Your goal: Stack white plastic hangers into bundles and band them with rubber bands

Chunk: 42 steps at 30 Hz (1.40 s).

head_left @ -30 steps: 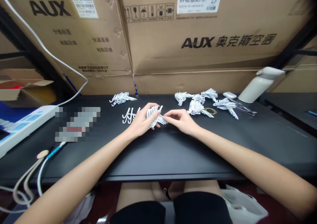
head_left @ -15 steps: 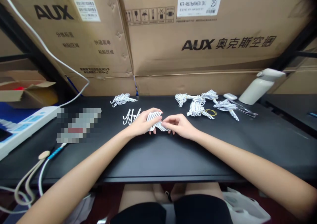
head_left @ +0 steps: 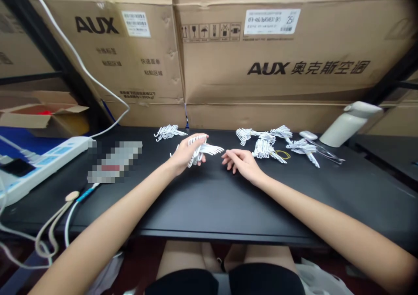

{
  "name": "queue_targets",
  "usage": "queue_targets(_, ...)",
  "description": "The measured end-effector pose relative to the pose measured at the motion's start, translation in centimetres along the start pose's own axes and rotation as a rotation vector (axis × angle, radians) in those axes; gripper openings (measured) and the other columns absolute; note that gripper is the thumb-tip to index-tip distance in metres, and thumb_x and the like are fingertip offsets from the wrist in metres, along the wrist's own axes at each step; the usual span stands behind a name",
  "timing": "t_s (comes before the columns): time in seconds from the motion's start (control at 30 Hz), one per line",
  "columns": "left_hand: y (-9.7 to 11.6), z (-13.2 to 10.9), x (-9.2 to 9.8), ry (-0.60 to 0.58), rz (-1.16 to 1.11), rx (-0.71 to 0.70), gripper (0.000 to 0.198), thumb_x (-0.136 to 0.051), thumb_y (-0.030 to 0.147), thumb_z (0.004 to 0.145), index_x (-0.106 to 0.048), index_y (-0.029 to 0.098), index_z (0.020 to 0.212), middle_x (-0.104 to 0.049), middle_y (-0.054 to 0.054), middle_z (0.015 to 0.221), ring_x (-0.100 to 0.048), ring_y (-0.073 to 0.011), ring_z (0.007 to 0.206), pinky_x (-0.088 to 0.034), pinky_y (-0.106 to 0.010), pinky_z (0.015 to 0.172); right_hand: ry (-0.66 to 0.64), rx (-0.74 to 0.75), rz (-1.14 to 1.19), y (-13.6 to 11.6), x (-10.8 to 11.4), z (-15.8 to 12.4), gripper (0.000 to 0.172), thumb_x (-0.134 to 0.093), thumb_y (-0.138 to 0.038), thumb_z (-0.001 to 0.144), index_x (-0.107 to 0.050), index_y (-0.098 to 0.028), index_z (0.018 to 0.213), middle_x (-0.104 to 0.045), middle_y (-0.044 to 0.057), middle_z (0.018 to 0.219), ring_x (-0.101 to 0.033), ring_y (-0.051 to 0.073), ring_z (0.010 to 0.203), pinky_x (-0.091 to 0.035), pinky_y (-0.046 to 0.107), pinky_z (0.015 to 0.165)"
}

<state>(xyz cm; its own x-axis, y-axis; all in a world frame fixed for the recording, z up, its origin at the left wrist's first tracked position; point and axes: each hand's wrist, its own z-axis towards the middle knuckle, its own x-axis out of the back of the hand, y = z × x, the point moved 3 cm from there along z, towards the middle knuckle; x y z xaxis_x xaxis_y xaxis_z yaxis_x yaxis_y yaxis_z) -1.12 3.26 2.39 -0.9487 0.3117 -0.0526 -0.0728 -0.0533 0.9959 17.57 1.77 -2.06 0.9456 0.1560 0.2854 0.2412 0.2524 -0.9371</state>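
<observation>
My left hand is closed around a bundle of white hooks, held just above the black table. The hooks' curved ends stick out by the thumb, and their straight ends fan out to the right. Just off those tips is my right hand, its fingers loosely bent and a little apart, with nothing visible in them. A few loose white hooks are mostly hidden behind my left hand. Farther back lies another pile of white hooks.
Several bundles of white hooks lie at the right, beside a yellow rubber band. A white bottle leans beyond them. To the left are a blurred-out flat object and a power strip. Cardboard boxes line the back.
My right hand has come away from the hooks and now sits apart, to their right. The bundle in my left hand has turned, its straight ends pointing right. The view has shifted slightly.
</observation>
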Motion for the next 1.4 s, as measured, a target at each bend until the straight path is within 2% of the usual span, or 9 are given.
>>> queue_targets(0.1, 0.7, 0.3, 1.1, 0.060, -0.170, 0.001, 0.029, -0.060, 0.038, 0.083, -0.058, 0.018, 0.104, -0.054, 0.004, 0.060, -0.052, -0.0081, 0.040, -0.041, -0.017, 0.033, -0.057, 0.026, -0.136, 0.1, -0.7, 1.2, 0.034, -0.051, -0.043, 0.086, -0.065, -0.012, 0.087, -0.068, 0.008, 0.079, -0.061, 0.014, 0.060, -0.041, 0.020, 0.041)
queue_targets(0.27, 1.5, 0.6, 2.4, 0.161, -0.480, 0.031, 0.017, -0.050, 0.031, 0.090, -0.057, 0.017, 0.096, -0.063, 0.001, 0.073, -0.051, -0.0048, 0.039, -0.039, -0.015, 0.034, -0.123, 0.112, -0.327, -1.2, -3.5, 4.3, 0.017, -0.063, -0.027, 0.078, -0.070, -0.014, 0.086, -0.066, 0.003, 0.069, -0.058, 0.012, 0.058, -0.044, 0.024, 0.058)
queue_targets(0.4, 1.8, 0.6, 2.7, 0.208, -0.541, 0.048, 0.021, -0.039, 0.028, 0.095, -0.056, 0.016, 0.095, -0.067, 0.000, 0.074, -0.053, -0.0050, 0.040, -0.039, -0.015, 0.035, -0.142, 0.216, -0.458, -1.8, -5.9, 6.0, 0.012, -0.063, -0.019, 0.077, -0.070, -0.015, 0.087, -0.066, 0.005, 0.088, -0.056, 0.013, 0.071, -0.043, 0.026, 0.070)
queue_targets(0.57, 1.5, 0.7, 2.7, 0.209, -0.523, 0.038, 0.019, -0.043, 0.029, 0.094, -0.056, 0.015, 0.096, -0.065, 0.000, 0.072, -0.053, -0.0049, 0.040, -0.039, -0.015, 0.036, -0.159, 0.228, -0.524, -1.6, -5.5, 6.4, 0.010, -0.059, -0.012, 0.079, -0.069, -0.014, 0.078, -0.065, 0.005, 0.080, -0.056, 0.014, 0.071, -0.042, 0.025, 0.070)
queue_targets(0.8, 0.8, 0.5, 2.1, 0.273, -0.185, -0.030, 0.023, -0.058, 0.033, 0.086, -0.057, 0.015, 0.100, -0.055, 0.004, 0.063, -0.058, -0.0081, 0.043, -0.045, -0.018, 0.037, -0.126, 0.105, -0.450, -0.4, 0.5, 3.4, 0.012, -0.057, -0.024, 0.082, -0.064, -0.014, 0.078, -0.056, -0.001, 0.054, -0.055, 0.012, 0.047, -0.042, 0.023, 0.047)
queue_targets(1.0, -0.2, 0.3, 0.7, 0.181, 0.096, -0.092, 0.033, -0.061, 0.039, 0.082, -0.055, 0.016, 0.105, -0.059, -0.002, 0.079, -0.060, -0.0105, 0.045, -0.047, -0.021, 0.036, 0.206, 0.121, -0.157, -0.1, 4.3, 0.2, 0.026, -0.060, -0.041, 0.081, -0.060, -0.015, 0.085, -0.057, 0.001, 0.061, -0.057, 0.013, 0.051, -0.049, 0.024, 0.044)
queue_targets(1.1, -0.7, 0.1, 0.1, 0.080, 0.253, -0.153, 0.038, -0.061, 0.043, 0.082, -0.053, 0.017, 0.108, -0.063, -0.004, 0.084, -0.061, -0.0116, 0.046, -0.047, -0.021, 0.036, 0.265, 0.167, -0.074, -0.8, 4.5, -0.4, 0.027, -0.064, -0.042, 0.079, -0.062, -0.015, 0.082, -0.057, 0.000, 0.060, -0.056, 0.013, 0.050, -0.049, 0.024, 0.043)
queue_targets(1.23, -0.9, -0.5, -0.6, -0.031, 0.423, -0.215, 0.040, -0.057, 0.047, 0.083, -0.052, 0.019, 0.112, -0.065, -0.003, 0.081, -0.063, -0.0133, 0.049, -0.048, -0.021, 0.042, 0.168, 0.154, -0.100, -1.2, 3.6, -0.6, 0.027, -0.064, -0.041, 0.079, -0.064, -0.015, 0.082, -0.057, 0.001, 0.062, -0.055, 0.012, 0.048, -0.048, 0.025, 0.044)
queue_targets(1.4, -0.7, -1.1, -1.1, -0.069, 0.546, -0.250, 0.040, -0.054, 0.045, 0.085, -0.052, 0.020, 0.115, -0.064, 0.000, 0.071, -0.067, -0.0166, 0.058, -0.050, -0.023, 0.054, 0.097, 0.166, -0.142, -1.1, 2.7, -0.9, 0.024, -0.064, -0.039, 0.080, -0.066, -0.015, 0.081, -0.058, 0.002, 0.067, -0.055, 0.012, 0.048, -0.047, 0.027, 0.046)
